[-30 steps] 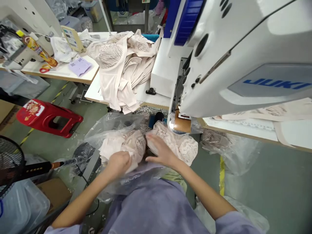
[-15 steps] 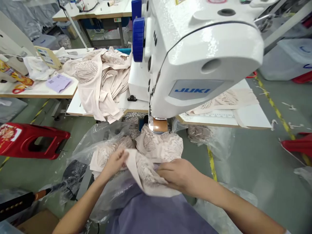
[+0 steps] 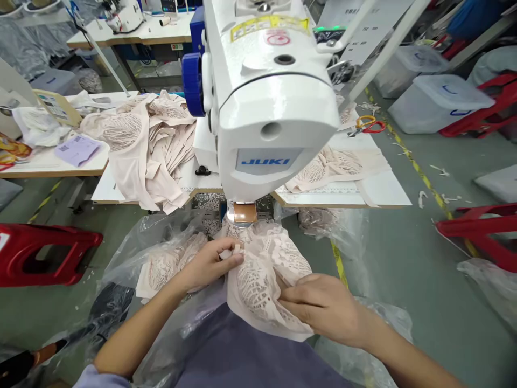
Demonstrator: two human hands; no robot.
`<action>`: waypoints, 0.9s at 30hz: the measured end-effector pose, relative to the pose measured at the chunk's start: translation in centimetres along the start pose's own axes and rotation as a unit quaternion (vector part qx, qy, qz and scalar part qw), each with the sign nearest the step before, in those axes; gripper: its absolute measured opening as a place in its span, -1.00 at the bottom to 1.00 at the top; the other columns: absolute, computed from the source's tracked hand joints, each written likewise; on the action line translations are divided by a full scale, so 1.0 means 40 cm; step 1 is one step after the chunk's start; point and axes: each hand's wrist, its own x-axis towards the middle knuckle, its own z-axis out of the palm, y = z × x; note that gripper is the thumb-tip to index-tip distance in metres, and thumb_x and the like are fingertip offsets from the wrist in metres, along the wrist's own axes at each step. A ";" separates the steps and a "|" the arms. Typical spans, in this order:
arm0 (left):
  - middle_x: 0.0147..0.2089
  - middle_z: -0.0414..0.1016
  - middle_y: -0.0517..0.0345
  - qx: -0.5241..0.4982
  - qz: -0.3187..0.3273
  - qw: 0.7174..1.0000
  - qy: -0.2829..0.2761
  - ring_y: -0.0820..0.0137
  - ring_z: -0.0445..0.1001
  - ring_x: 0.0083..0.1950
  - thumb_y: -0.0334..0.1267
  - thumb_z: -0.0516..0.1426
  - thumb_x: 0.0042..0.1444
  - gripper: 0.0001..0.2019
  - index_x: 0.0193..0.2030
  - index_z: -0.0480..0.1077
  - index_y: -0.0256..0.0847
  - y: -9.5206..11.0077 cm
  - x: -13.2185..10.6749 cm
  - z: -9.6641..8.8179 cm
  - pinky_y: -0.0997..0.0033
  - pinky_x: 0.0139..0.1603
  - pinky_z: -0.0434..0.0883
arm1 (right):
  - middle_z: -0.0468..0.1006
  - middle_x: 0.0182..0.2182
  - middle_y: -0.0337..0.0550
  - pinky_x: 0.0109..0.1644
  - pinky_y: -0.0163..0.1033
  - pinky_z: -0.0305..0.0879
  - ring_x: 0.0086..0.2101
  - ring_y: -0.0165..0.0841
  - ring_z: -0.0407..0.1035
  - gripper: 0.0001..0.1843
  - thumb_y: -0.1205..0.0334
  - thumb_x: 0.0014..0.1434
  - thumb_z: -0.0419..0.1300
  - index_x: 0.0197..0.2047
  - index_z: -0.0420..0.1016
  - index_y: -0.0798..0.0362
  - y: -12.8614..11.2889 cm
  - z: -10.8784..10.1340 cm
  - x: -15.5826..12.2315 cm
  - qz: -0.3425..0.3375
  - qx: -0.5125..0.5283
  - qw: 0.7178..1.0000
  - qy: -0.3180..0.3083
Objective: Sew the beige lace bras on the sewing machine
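A pale pink lace bra point(image 3: 256, 283) hangs over my lap, just below the head of a white sewing machine point(image 3: 278, 121). My left hand point(image 3: 212, 264) pinches its upper left edge between thumb and fingers, close under the needle area. On the bra's right side my right hand point(image 3: 329, 307) is closed on the cloth, fingertips partly hidden in its folds. More of the lace reaches up to the machine's orange finger guard point(image 3: 245, 212); the needle itself cannot be made out. Another lace piece point(image 3: 163, 269) lies on clear plastic left of my left hand.
A heap of pink bras point(image 3: 161, 145) covers the left table part. Another bra point(image 3: 339, 167) and scissors point(image 3: 367, 125) lie on the right part. Red stools point(image 3: 86, 245) stand at both sides. Plastic bins point(image 3: 438, 102) sit at the back right.
My left hand has moved right and up, nearer the machine, still pinching the bra's edge. The bra is now spread with its lace cup facing up. The view has shifted right.
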 end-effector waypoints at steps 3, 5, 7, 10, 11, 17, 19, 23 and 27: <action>-0.47 0.25 0.27 0.005 -0.039 0.999 -0.028 0.49 0.18 -0.45 -0.02 0.10 0.29 -0.65 -0.40 0.33 -0.23 0.001 0.037 0.016 0.49 -0.44 0.14 | 0.69 -0.19 -0.17 -0.25 -0.28 0.39 -0.27 -0.32 0.59 -0.74 0.22 0.41 0.10 0.07 0.53 -0.08 0.021 -0.030 -0.029 0.094 0.067 0.990 -0.075; -0.52 0.17 0.30 0.059 -0.040 0.997 -0.005 0.52 0.11 -0.48 -0.06 0.08 0.30 -0.63 -0.46 0.27 -0.23 0.006 0.049 0.032 0.48 -0.47 0.05 | 0.64 -0.02 -0.08 -0.22 -0.24 0.45 -0.17 -0.20 0.58 -0.55 -0.04 0.31 0.23 0.21 0.45 -0.13 0.047 -0.041 -0.042 0.204 0.070 0.967 -0.137; -0.54 0.17 0.30 0.100 -0.008 0.995 -0.005 0.52 0.11 -0.50 -0.10 0.06 0.31 -0.62 -0.50 0.23 -0.23 0.028 0.058 0.055 0.47 -0.47 0.03 | 0.42 0.24 0.09 -0.08 -0.10 0.48 0.06 0.00 0.47 -0.11 -0.24 0.12 0.33 0.40 0.21 -0.09 0.077 -0.037 -0.038 0.295 0.033 0.947 -0.125; -0.57 0.19 0.29 0.136 0.067 0.988 -0.036 0.53 0.15 -0.52 -0.14 0.04 0.34 -0.61 -0.52 0.22 -0.23 0.076 0.070 0.087 0.45 -0.47 0.02 | 0.17 0.38 0.15 0.16 0.02 0.35 0.27 0.08 0.21 0.22 -0.39 -0.04 0.36 0.50 -0.03 -0.04 0.115 -0.013 0.006 0.301 0.083 0.948 -0.057; -0.57 0.21 0.28 0.152 0.087 0.984 -0.034 0.53 0.16 -0.53 -0.15 0.03 0.35 -0.62 -0.50 0.24 -0.23 0.090 0.074 0.091 0.45 -0.47 0.02 | 0.30 0.31 0.11 0.14 -0.02 0.35 0.21 0.03 0.28 0.11 -0.39 -0.01 0.34 0.46 0.10 -0.06 0.123 -0.005 0.027 0.279 0.135 0.949 -0.052; -0.66 -0.09 0.32 0.266 0.093 0.955 0.090 0.56 -0.08 -0.61 -0.07 0.00 0.34 -0.47 -0.62 -0.04 -0.23 0.114 0.094 0.029 0.41 -0.53 -0.15 | 0.31 -0.60 -0.28 -0.43 -0.31 0.08 -0.55 -0.43 0.22 -0.51 -0.12 0.33 0.16 -0.49 0.42 0.07 0.137 0.018 0.130 0.288 0.243 0.925 0.052; -0.65 -0.10 0.32 0.252 0.047 0.961 0.102 0.55 -0.08 -0.58 -0.02 0.04 0.31 -0.45 -0.62 -0.05 -0.22 0.116 0.100 -0.010 0.42 -0.53 -0.14 | 0.28 -0.60 -0.30 -0.44 -0.31 0.03 -0.55 -0.45 0.18 -0.56 -0.06 0.31 0.18 -0.49 0.39 0.07 0.146 0.021 0.154 0.306 0.242 0.917 0.078; -0.58 0.08 0.31 0.154 -0.073 0.974 0.153 0.53 0.06 -0.51 -0.01 0.19 0.17 -0.56 -0.57 0.16 -0.21 0.116 0.118 -0.071 0.48 -0.50 0.01 | 0.34 -0.56 -0.27 -0.42 -0.30 0.06 -0.50 -0.41 0.20 -0.63 -0.02 0.22 0.18 -0.48 0.37 0.06 0.189 0.025 0.199 0.366 0.264 0.887 0.102; -0.64 0.03 0.29 0.125 -0.141 0.957 0.223 0.51 0.03 -0.53 -0.03 0.17 0.13 -0.49 -0.66 0.01 -0.18 0.096 0.141 -0.093 0.47 -0.52 0.01 | 0.34 -0.53 -0.25 -0.38 -0.29 0.11 -0.47 -0.38 0.22 -0.62 -0.08 0.17 0.19 -0.48 0.35 0.05 0.234 0.022 0.228 0.392 0.307 0.861 0.108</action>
